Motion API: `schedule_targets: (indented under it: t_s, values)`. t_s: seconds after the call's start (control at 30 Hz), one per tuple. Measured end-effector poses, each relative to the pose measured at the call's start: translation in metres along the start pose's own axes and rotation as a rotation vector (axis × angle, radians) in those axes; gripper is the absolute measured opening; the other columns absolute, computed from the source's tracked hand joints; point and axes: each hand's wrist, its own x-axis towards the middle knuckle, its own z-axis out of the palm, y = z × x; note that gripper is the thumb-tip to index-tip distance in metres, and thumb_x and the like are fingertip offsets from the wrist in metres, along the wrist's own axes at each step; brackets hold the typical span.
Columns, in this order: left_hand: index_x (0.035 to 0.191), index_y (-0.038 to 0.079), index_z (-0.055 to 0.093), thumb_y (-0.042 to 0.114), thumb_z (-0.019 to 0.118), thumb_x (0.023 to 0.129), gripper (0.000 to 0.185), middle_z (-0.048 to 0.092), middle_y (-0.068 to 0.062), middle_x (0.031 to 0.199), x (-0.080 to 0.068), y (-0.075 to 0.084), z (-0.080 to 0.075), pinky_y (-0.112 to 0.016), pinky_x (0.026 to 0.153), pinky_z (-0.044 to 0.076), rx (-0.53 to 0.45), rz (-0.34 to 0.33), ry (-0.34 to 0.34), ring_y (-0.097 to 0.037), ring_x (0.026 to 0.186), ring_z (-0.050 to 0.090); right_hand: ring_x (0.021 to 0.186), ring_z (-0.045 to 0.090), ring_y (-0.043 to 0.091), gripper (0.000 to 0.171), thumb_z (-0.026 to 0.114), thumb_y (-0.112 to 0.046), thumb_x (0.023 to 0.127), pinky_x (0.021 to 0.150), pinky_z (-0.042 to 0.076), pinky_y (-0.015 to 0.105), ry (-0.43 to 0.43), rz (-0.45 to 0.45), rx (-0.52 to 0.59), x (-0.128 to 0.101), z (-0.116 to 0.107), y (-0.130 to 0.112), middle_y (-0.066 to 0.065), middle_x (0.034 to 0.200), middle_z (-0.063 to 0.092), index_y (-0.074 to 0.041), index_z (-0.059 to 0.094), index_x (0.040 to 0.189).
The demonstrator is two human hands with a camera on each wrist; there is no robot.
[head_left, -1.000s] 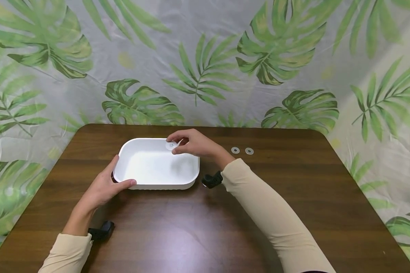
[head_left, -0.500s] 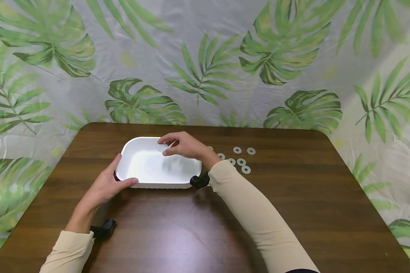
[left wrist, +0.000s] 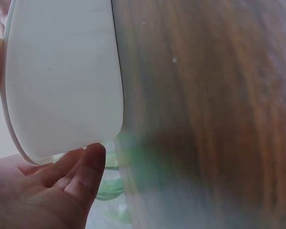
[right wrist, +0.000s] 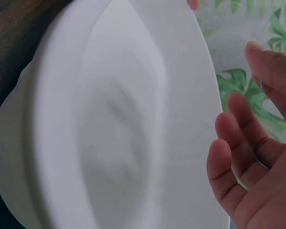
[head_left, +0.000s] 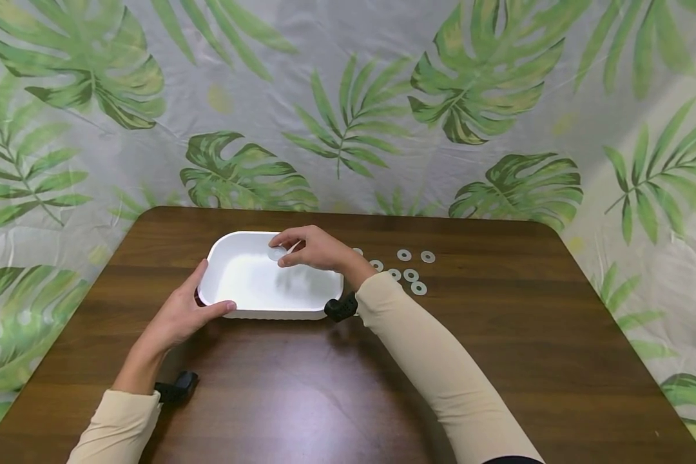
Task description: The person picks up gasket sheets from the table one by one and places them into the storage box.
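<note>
A white rectangular tub (head_left: 243, 280) with rounded corners sits on the table, left of the middle. My left hand (head_left: 176, 319) grips its left end, with the thumb over the front rim and the fingers along the side. In the left wrist view the fingers of this hand (left wrist: 62, 186) lie against the tub's end wall. Over the tub's far side, my right hand (head_left: 319, 250) pinches a thin, whitish flat washer (head_left: 275, 253) between thumb and fingers. The right wrist view shows this hand (right wrist: 257, 167) beside the tub's rim; the washer is out of sight there.
Several similar washers (head_left: 408, 256) lie loose on the dark wooden table (head_left: 499, 335), to the right of the tub, some partly hidden behind the right forearm. A leaf-patterned cloth (head_left: 348, 187) hangs behind the table. A black camera (head_left: 341, 308) is strapped to the right wrist.
My right hand has moved a little left over the tub with the washer. The shifted forearm uncovers more washers on the table. My left hand keeps its hold on the tub.
</note>
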Motion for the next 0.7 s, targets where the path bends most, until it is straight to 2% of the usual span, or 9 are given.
schedule_targets:
  t_s: [0.23,0.47,0.7]
  values:
    - [0.158,0.001,-0.001,0.040,0.076,0.086,0.112,0.012,-0.029,0.163,0.000,-0.001,0.000,-0.059,0.112,0.028,-0.004,-0.002,-0.003,-0.046,0.146,0.026,0.115,0.060,0.021,0.039,0.073,-0.014,0.090,0.089,0.051,0.026,-0.022,0.007,0.004,0.002,0.002,-0.001,0.005,0.130,0.063,-0.015,0.066,0.128]
    - [0.158,0.000,0.000,0.037,0.076,0.086,0.111,0.013,-0.031,0.163,0.001,0.000,0.001,-0.059,0.112,0.029,-0.009,0.004,-0.006,-0.047,0.146,0.027,0.118,0.062,0.026,0.060,0.072,-0.016,0.091,0.094,0.052,0.034,-0.026,0.051,0.012,0.002,0.002,0.001,0.012,0.142,0.055,-0.023,0.051,0.146]
    - [0.159,0.002,-0.001,0.040,0.076,0.086,0.113,0.011,-0.029,0.164,0.001,-0.001,-0.001,-0.061,0.114,0.025,-0.002,-0.015,-0.004,-0.047,0.148,0.022,0.115,0.063,0.027,0.056,0.070,-0.018,0.092,0.094,0.052,0.035,-0.004,0.031,-0.039,-0.008,-0.010,0.004,0.014,0.142,0.055,-0.020,0.052,0.145]
